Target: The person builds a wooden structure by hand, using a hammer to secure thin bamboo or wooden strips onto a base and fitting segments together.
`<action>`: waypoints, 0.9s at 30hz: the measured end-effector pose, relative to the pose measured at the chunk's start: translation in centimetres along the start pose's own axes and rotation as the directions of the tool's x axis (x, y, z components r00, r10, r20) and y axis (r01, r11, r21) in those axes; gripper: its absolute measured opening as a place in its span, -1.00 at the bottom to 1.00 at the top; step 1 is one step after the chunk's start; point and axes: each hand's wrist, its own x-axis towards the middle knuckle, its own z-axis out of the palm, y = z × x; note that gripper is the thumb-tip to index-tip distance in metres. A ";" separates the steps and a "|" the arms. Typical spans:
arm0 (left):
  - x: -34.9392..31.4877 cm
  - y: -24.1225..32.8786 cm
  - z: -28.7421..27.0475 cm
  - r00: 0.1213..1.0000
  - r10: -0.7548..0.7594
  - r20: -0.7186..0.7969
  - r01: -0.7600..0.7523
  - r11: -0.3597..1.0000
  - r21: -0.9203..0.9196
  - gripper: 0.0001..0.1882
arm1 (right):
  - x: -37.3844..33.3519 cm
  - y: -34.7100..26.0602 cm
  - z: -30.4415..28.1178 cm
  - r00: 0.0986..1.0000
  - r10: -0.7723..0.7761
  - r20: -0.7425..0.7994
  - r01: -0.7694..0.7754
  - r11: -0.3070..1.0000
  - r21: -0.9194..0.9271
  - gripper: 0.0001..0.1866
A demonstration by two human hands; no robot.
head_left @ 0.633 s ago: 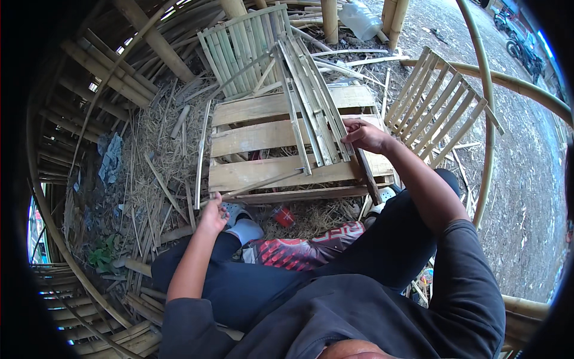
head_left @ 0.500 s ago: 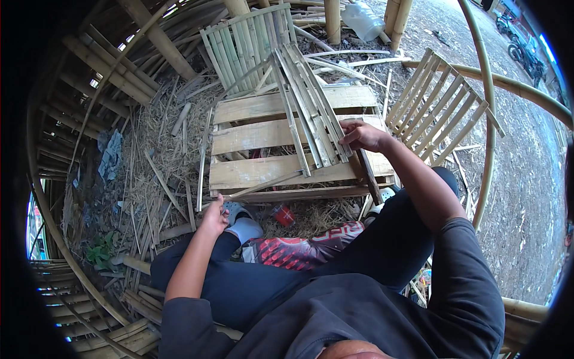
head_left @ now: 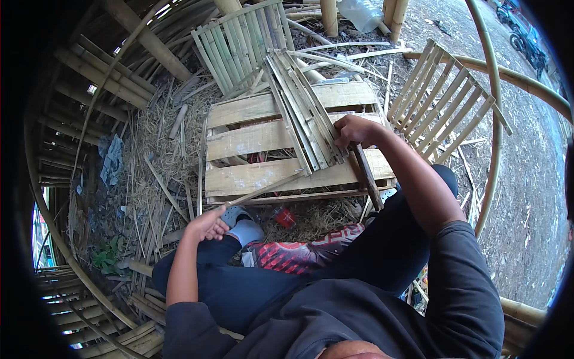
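Observation:
A thin bamboo strip [head_left: 263, 189] slants over the near edge of a low slatted wooden platform [head_left: 239, 173]. My left hand [head_left: 208, 225] has its thumb and forefinger at the strip's lower left end, the other fingers loosely curled. Long bamboo slats [head_left: 305, 116] lie bunched and fanned across the platform, their far ends against an upright bamboo panel [head_left: 242, 45]. Beside their right edge, my right hand [head_left: 357, 131] is closed; its fingertips are hidden, so what it grips cannot be made out. Just below that hand, a dark narrow stick-like piece [head_left: 368, 179] lies across the platform's right end.
A slatted bamboo frame [head_left: 442, 99] leans at the right by a curved pole [head_left: 493, 119]. Straw and bamboo offcuts [head_left: 161, 161] litter the ground at left. A red cup [head_left: 284, 217] sits near my foot. A clear plastic jug [head_left: 362, 15] lies at the back.
My left hand has shifted slightly left and down, with its fingers a little looser. My right hand has moved slightly left and its fingers have curled in beside the slats.

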 end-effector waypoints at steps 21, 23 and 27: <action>8.2 -1.9 -8.5 0.590 0.381 -0.712 -0.575 0.817 -0.040 -0.43 | 0.4 1.0 1.0 0.956 -0.292 0.013 0.292 0.950 -0.115 -0.69; 7.3 -1.2 -8.6 0.579 0.375 -0.724 -0.567 0.824 -0.026 -0.43 | 0.6 2.0 1.3 0.960 -0.280 0.010 0.280 0.958 -0.062 -0.76; 6.5 -0.7 -8.4 0.567 0.429 -0.703 -0.626 0.779 -0.029 -0.43 | 0.8 3.1 1.0 0.966 -0.244 0.084 0.227 0.958 0.174 -0.81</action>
